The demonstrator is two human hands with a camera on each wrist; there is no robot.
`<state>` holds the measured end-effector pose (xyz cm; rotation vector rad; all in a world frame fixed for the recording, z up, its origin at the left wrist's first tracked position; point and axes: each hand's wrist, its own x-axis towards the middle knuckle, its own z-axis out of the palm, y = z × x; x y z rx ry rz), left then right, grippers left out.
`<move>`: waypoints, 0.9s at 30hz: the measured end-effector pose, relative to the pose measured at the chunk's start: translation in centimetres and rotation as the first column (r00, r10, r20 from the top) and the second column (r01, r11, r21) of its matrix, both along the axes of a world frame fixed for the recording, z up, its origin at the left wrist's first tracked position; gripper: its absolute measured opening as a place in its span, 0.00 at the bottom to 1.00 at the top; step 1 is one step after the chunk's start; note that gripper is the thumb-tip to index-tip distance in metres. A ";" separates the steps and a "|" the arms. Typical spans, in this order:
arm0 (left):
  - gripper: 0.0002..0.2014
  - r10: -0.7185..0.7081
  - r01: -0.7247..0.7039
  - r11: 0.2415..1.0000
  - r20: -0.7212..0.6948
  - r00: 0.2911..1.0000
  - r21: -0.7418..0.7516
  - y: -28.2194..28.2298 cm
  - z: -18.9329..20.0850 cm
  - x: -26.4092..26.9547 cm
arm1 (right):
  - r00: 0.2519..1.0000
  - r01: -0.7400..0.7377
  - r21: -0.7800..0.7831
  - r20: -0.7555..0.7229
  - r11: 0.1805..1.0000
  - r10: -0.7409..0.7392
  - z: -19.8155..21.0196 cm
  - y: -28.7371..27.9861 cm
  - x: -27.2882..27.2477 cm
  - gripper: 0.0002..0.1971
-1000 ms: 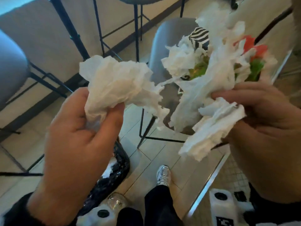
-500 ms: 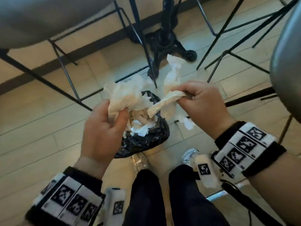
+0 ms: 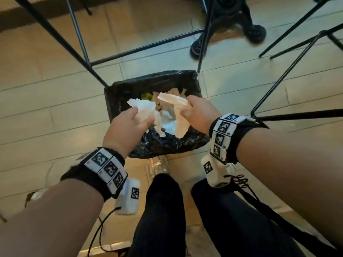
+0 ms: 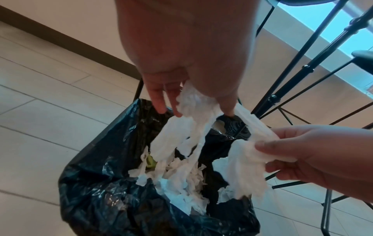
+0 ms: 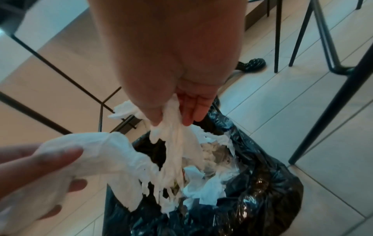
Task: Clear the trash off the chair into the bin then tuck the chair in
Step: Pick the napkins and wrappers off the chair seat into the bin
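Crumpled white napkins [image 3: 143,110] hang directly over a small bin [image 3: 193,80] lined with a black bag, standing on the pale tiled floor between the person's feet and dark chair legs [image 3: 81,43]. The left hand [image 3: 124,127] pinches one wad; the right hand [image 3: 199,113] pinches a second napkin [image 3: 176,102], its tail drooping into the bin. More white tissue and a scrap of green already lie inside — so the clearing looks largely done. Letting go comes next, by my reading, then tucking in the chair, whose seat is out of view.
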<state>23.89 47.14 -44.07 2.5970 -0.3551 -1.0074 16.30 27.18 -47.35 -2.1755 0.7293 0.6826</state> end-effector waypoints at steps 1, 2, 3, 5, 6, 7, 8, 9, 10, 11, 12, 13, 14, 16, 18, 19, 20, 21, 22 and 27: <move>0.25 0.006 -0.005 1.000 -0.052 0.999 0.017 0.0 -0.1 -0.1 | 1.000 -0.002 0.017 -0.012 1.000 0.002 -0.7 0.4 0.0 0.22; 0.34 0.018 -0.016 1.000 -0.093 0.996 0.027 0.1 -0.1 -0.3 | 0.999 0.005 0.041 -0.032 0.999 -0.003 -1.2 0.8 -0.1 0.28; 0.38 0.033 -0.030 0.999 -0.111 0.993 0.026 0.2 0.1 -0.5 | 0.999 0.013 0.061 -0.052 0.998 -0.010 -1.7 1.1 -0.4 0.35; 0.34 0.067 -0.067 0.998 -0.102 0.993 0.004 0.7 0.6 -0.9 | 0.996 -0.006 0.067 -0.085 0.998 0.012 -2.3 1.7 -1.1 0.41; 0.32 0.085 -0.086 0.996 -0.088 0.992 -0.010 1.1 0.8 -1.0 | 0.993 -0.024 0.070 -0.109 0.997 0.032 -2.5 2.1 -1.6 0.40; 0.30 0.086 -0.089 0.996 -0.086 0.993 -0.020 1.3 1.1 -1.1 | 0.989 -0.042 0.084 -0.138 0.996 0.054 -2.6 2.5 -2.2 0.39; 0.28 0.074 -0.076 0.997 -0.097 0.992 -0.020 1.5 1.4 -1.3 | 0.982 -0.057 0.106 -0.174 0.993 0.075 -2.6 3.0 -3.0 0.38; 0.27 0.056 -0.058 0.998 -0.119 0.991 -0.012 1.8 1.6 -1.3 | 0.974 -0.067 0.130 -0.209 0.989 0.093 -2.4 3.5 -3.9 0.37; 0.27 0.033 -0.033 0.999 -0.140 0.990 0.001 1.9 1.7 -1.4 | 0.965 -0.070 0.147 -0.242 0.987 0.105 -2.1 4.0 -4.9 0.35; 0.28 0.012 -0.008 1.000 -0.156 0.988 0.023 2.0 1.9 -1.5 | 0.959 -0.069 0.158 -0.260 0.985 0.109 -1.7 4.3 -5.9 0.34; 0.29 -0.010 0.019 0.998 -0.170 0.985 0.052 2.1 2.0 -1.6 | 0.956 -0.062 0.167 -0.275 0.984 0.107 -1.2 4.5 -6.9 0.32; 0.31 -0.039 0.053 0.996 -0.177 0.984 0.075 2.0 2.2 -1.7 | 0.954 -0.051 0.174 -0.281 0.983 0.099 -0.6 4.6 -7.9 0.31; 0.31 -0.070 0.088 0.991 -0.178 0.982 0.096 1.7 2.6 -1.7 | 0.954 -0.039 0.175 -0.285 0.984 0.088 0.1 4.4 -8.9 0.31; 0.28 -0.161 0.180 0.979 -0.176 0.971 0.099 0.6 3.6 -1.9 | 0.957 -0.008 0.174 -0.283 0.985 0.058 1.7 3.5 -10.5 0.30; 0.24 -0.273 0.291 0.952 -0.174 0.946 0.093 -1.1 5.2 -2.3 | 0.967 0.036 0.172 -0.254 0.984 0.009 3.8 2.1 -11.9 0.27; 0.23 -0.333 0.350 0.932 -0.164 0.929 0.092 -2.1 6.0 -2.5 | 0.972 0.066 0.165 -0.232 0.984 -0.026 4.9 1.3 -12.7 0.27; 0.22 -0.384 0.400 0.912 -0.155 0.910 0.088 -3.2 6.9 -2.7 | 0.974 0.102 0.154 -0.216 0.983 -0.067 6.1 0.5 -13.4 0.26; 0.21 -0.429 0.442 0.894 -0.144 0.892 0.074 -4.3 7.9 -2.9 | 0.973 0.141 0.142 -0.200 0.980 -0.111 7.4 -0.2 -14.2 0.26; 0.19 -0.471 0.482 0.875 -0.139 0.871 0.054 -5.5 8.8 -3.1 | 0.971 0.181 0.136 -0.181 0.974 -0.155 9.0 -1.0 -15.1 0.25; 0.09 -0.653 0.650 0.755 -0.009 0.757 -0.091 -13.1 15.2 -4.4 | 0.915 0.380 0.153 0.081 0.912 -0.395 19.1 -5.0 -20.4 0.15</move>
